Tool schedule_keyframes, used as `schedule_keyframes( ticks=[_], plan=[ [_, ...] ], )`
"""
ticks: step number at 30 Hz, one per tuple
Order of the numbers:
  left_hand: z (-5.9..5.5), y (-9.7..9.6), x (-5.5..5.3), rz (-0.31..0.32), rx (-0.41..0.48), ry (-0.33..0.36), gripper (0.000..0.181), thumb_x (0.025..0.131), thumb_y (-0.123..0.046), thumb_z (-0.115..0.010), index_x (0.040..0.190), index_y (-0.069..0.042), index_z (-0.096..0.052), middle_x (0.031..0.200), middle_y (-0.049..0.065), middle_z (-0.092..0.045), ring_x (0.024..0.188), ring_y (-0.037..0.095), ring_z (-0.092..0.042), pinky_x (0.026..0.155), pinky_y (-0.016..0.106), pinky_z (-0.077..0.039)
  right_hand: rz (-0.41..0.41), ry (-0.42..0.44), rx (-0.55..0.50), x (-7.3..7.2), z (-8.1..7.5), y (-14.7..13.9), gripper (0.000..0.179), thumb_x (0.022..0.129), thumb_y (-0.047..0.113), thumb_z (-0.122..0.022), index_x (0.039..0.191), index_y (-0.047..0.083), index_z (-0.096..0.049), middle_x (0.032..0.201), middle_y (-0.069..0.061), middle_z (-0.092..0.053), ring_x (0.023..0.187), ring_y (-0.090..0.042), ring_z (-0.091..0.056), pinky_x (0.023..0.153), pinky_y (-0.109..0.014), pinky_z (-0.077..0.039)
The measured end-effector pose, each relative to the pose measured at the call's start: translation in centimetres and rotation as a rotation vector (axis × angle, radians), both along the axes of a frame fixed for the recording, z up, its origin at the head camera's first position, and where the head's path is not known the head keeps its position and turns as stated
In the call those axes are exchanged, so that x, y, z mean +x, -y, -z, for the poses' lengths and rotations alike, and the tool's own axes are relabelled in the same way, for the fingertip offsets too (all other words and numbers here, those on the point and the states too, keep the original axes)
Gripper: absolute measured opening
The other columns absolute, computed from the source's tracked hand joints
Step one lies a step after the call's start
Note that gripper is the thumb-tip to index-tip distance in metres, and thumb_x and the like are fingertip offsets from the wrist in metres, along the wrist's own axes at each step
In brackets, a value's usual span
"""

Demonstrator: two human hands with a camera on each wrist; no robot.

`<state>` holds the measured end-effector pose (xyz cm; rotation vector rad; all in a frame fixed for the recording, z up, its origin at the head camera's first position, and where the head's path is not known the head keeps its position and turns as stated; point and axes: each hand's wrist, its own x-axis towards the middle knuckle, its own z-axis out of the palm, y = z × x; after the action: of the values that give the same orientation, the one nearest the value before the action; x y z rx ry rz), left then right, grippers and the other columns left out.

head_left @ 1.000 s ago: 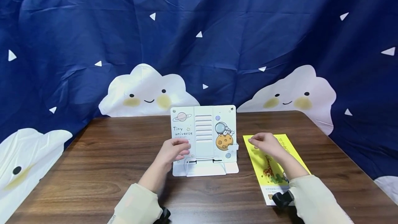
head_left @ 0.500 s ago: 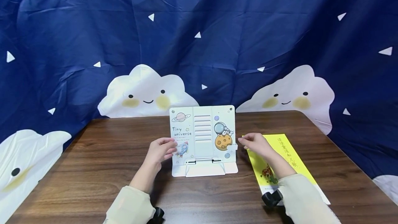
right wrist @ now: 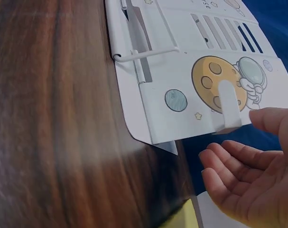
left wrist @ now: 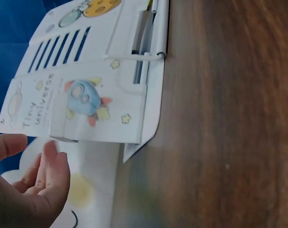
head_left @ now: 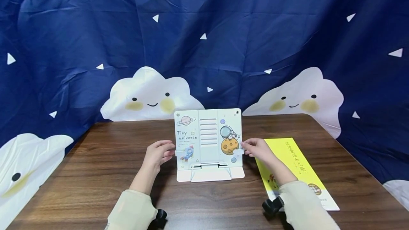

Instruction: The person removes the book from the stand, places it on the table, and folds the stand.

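A white book stand, printed with "Tiny universe", a rocket and an astronaut on a moon, stands tilted back on the table. My left hand is beside its left edge, fingers loosely bent and holding nothing; in the left wrist view the fingertips lie close to the small side clip. At the opposite edge is my right hand, palm turned up in the right wrist view. Its thumb tip is at the stand's edge near the right clip; whether it touches I cannot tell. The other fingers are apart from the stand.
A yellow book lies on the brown wooden table to the right, partly under my right forearm. A wire prop sits at the stand's foot. Behind the table hangs a dark blue cloth with white clouds.
From in front of the stand, my left hand has moved left to its left edge. My right hand has moved left, from above the yellow book to the stand's right edge.
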<state>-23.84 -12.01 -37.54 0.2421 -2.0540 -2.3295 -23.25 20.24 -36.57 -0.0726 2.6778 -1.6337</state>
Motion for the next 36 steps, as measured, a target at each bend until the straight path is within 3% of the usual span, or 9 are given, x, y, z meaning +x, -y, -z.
schedule_keyframes(
  ticks=[4,8,12,14,17,24,28,36],
  plan=[
    [1.8,0.5,-1.1,0.008,0.039,-0.004,0.033,0.074,-0.008,-0.064,0.102,0.007,-0.054,0.078,0.008,-0.063,0.062,0.016,-0.060,0.061,0.031,-0.050,0.032,0.016,-0.101,-0.1,0.4,0.2,0.038,0.086,0.021,-0.052,0.100,-0.015,-0.051,0.082,-0.013,-0.058,0.069,-0.017,-0.056,0.070,-0.034,-0.047],
    [1.2,-0.2,-0.8,-0.020,0.035,0.048,0.032,0.073,-0.007,-0.063,0.100,0.007,-0.055,0.074,0.007,-0.063,0.060,0.015,-0.059,0.063,0.031,-0.049,0.093,0.048,-0.190,-1.8,2.9,-0.2,0.050,0.081,0.036,-0.057,0.101,-0.010,-0.053,0.085,-0.013,-0.057,0.069,-0.016,-0.056,0.069,-0.029,-0.048],
    [0.1,-0.9,0.0,-0.014,0.043,0.067,0.027,0.077,-0.007,-0.061,0.099,0.008,-0.055,0.074,0.006,-0.062,0.062,0.016,-0.058,0.068,0.034,-0.048,0.100,0.079,-0.217,-1.8,3.0,0.0,0.055,0.081,0.040,-0.056,0.103,-0.010,-0.053,0.091,-0.016,-0.057,0.074,-0.017,-0.056,0.070,-0.030,-0.048],
    [0.2,-1.1,-0.2,-0.014,0.052,0.070,0.028,0.077,-0.009,-0.061,0.099,0.007,-0.055,0.074,0.006,-0.061,0.064,0.016,-0.058,0.069,0.033,-0.048,0.088,0.090,-0.225,-0.8,1.7,0.6,0.052,0.084,0.036,-0.053,0.104,-0.013,-0.051,0.090,-0.016,-0.057,0.074,-0.016,-0.056,0.071,-0.030,-0.047],
    [0.3,-1.3,-0.3,-0.008,0.044,0.074,0.030,0.079,-0.013,-0.061,0.101,0.006,-0.055,0.077,0.006,-0.060,0.066,0.016,-0.057,0.069,0.031,-0.047,0.069,0.072,-0.239,-0.5,1.5,0.8,0.050,0.086,0.032,-0.051,0.102,-0.016,-0.050,0.086,-0.016,-0.058,0.072,-0.016,-0.056,0.070,-0.032,-0.048],
    [0.6,-1.8,-0.4,-0.008,0.043,0.081,0.030,0.079,-0.015,-0.061,0.099,0.006,-0.057,0.071,0.004,-0.059,0.064,0.015,-0.055,0.065,0.030,-0.047,0.137,0.077,-0.306,-2.2,4.6,0.2,0.058,0.077,0.046,-0.057,0.095,-0.009,-0.055,0.084,-0.014,-0.059,0.071,-0.018,-0.058,0.066,-0.030,-0.049],
    [0.7,-1.9,-0.3,-0.019,0.046,0.076,0.027,0.079,-0.016,-0.062,0.094,0.006,-0.060,0.068,0.004,-0.059,0.061,0.014,-0.054,0.063,0.029,-0.046,0.162,0.070,-0.312,-2.9,5.7,0.1,0.055,0.078,0.046,-0.057,0.091,-0.008,-0.056,0.080,-0.015,-0.058,0.068,-0.020,-0.057,0.064,-0.033,-0.049],
    [0.8,-1.9,-0.3,-0.035,0.034,0.084,0.023,0.078,-0.017,-0.063,0.090,0.003,-0.062,0.067,0.003,-0.059,0.060,0.013,-0.054,0.062,0.028,-0.047,0.149,0.112,-0.326,-1.7,3.8,0.7,0.054,0.078,0.045,-0.057,0.091,-0.008,-0.055,0.078,-0.012,-0.058,0.064,-0.017,-0.056,0.062,-0.030,-0.049]
  ],
)
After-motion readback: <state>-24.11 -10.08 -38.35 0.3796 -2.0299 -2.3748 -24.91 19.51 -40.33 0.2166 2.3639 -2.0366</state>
